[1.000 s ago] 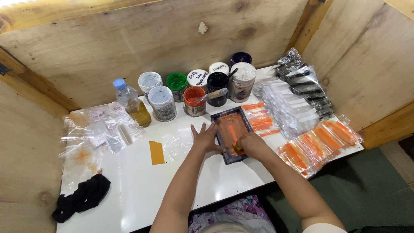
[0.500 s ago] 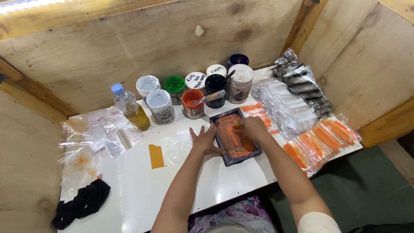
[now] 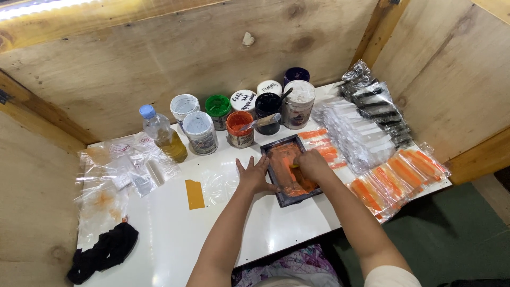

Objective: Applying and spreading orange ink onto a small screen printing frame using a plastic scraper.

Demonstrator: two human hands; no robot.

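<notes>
Orange ink covers most of the small dark-framed screen (image 3: 289, 170), sitting just right of centre frame on the white table (image 3: 175, 234). Its long side runs from upper left to lower right, tilted a bit. Left hand (image 3: 254, 175) lies flat, fingers spread, against the frame's left edge. Right hand (image 3: 313, 166) is curled shut on a small tool (mostly hidden) over the ink. Orange paint pot (image 3: 240, 127) sits just behind.
</notes>
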